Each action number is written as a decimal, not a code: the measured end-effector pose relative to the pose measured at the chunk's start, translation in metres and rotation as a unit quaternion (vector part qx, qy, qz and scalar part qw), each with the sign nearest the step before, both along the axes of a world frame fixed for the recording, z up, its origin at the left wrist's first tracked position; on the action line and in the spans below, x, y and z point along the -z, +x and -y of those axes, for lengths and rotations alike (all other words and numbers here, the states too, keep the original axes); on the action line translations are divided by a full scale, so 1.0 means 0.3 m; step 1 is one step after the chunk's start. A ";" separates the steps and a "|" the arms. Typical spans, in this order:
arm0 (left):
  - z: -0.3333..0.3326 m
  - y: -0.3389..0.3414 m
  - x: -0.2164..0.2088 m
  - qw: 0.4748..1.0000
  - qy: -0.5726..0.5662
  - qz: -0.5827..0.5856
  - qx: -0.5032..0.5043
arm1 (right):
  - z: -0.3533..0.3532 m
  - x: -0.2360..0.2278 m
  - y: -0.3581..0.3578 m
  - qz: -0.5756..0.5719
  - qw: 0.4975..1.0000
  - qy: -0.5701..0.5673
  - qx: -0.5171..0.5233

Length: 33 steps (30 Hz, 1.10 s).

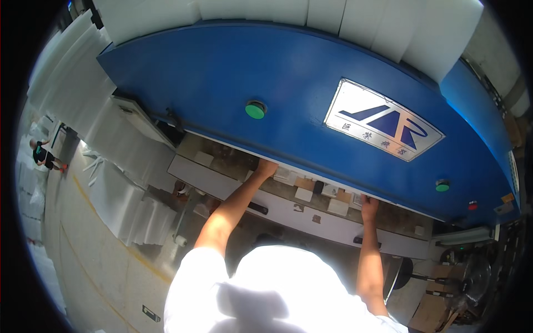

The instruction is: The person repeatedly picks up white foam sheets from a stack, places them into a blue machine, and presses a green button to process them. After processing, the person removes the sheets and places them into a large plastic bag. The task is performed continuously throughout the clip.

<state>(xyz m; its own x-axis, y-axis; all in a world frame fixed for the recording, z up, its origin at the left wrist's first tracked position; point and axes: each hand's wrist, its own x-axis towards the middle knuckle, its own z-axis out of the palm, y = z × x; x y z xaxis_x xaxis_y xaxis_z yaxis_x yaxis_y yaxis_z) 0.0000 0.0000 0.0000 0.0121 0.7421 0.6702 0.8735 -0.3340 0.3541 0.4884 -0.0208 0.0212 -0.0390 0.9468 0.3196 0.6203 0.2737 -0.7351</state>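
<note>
Both my arms reach into the low gap under a large blue machine (222, 83). My left hand (267, 167) is at the machine's lower edge, beside white blocks (285, 176); its fingers are hidden under that edge. Further right, my right hand (370, 207) points inward next to a small white piece (357, 200). Its fingertips are also covered, and whether it grips that piece is unclear. Between the hands, several white foam-like blocks (338, 207), tan pieces (304, 183) and a dark piece (318, 187) lie on the machine's bed (277, 191).
Green buttons (256, 110) (442, 185) and a red button (473, 205) sit on the blue front. White foam sheets (383, 28) are stacked on top, with more foam (133, 205) at left. A fan (472, 283) stands at right. A person (43, 155) is far left.
</note>
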 end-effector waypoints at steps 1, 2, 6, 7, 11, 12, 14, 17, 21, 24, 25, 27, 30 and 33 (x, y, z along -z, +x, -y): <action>0.023 0.040 -0.005 1.000 -0.009 0.024 0.014 | 0.013 -0.006 0.036 0.029 0.999 -0.024 0.019; 0.048 0.081 -0.011 0.998 -0.018 0.048 0.029 | 0.028 -0.011 0.072 0.059 0.996 -0.048 0.038; 0.018 -0.007 -0.047 0.998 -0.011 -0.056 -0.009 | 0.011 -0.007 -0.068 0.191 0.981 -0.014 0.041; 0.024 -0.006 -0.047 0.997 -0.030 -0.064 -0.009 | 0.018 -0.002 -0.060 0.208 0.977 -0.006 0.041; 0.065 -0.014 -0.076 0.978 -0.203 0.039 0.011 | 0.054 0.015 -0.013 0.098 0.993 -0.062 0.028; 0.109 -0.023 -0.075 0.993 -0.110 -0.042 0.012 | 0.087 -0.003 -0.041 0.040 0.996 -0.045 0.064; 0.233 0.026 -0.215 0.995 -0.036 -0.090 -0.008 | 0.163 -0.098 -0.086 -0.037 0.988 0.030 0.144; 0.471 0.079 -0.424 0.990 -0.052 0.005 0.131 | 0.304 -0.326 -0.119 -0.064 0.957 0.155 0.238; 0.368 0.044 -0.800 0.976 0.180 -0.117 0.031 | 0.300 -0.602 -0.036 0.005 0.925 0.250 0.288; 0.167 0.071 -1.088 0.935 0.324 -0.103 -0.099 | 0.202 -0.891 -0.004 0.038 0.878 0.382 0.285; 0.154 0.061 -1.140 0.925 0.332 -0.111 -0.145 | 0.158 -0.967 -0.018 0.071 0.867 0.412 0.270; 0.133 0.059 -1.176 0.901 0.372 -0.135 -0.178 | 0.079 -1.030 -0.055 0.097 0.852 0.438 0.271; 0.161 0.098 -1.196 0.874 0.433 -0.145 -0.167 | 0.028 -0.995 -0.081 0.111 0.831 0.445 0.314; 0.155 0.115 -1.130 0.943 0.286 -0.061 -0.162 | 0.066 -0.977 -0.052 0.110 0.842 0.431 0.306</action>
<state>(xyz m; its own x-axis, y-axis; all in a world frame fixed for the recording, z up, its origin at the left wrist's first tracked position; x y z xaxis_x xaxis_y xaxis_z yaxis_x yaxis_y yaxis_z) 0.0346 -0.0466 0.3390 -0.0497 0.2386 0.9699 0.9852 -0.1480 0.0869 0.4730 -0.0406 0.3142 0.2229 0.2312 0.9470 0.9344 0.2263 -0.2752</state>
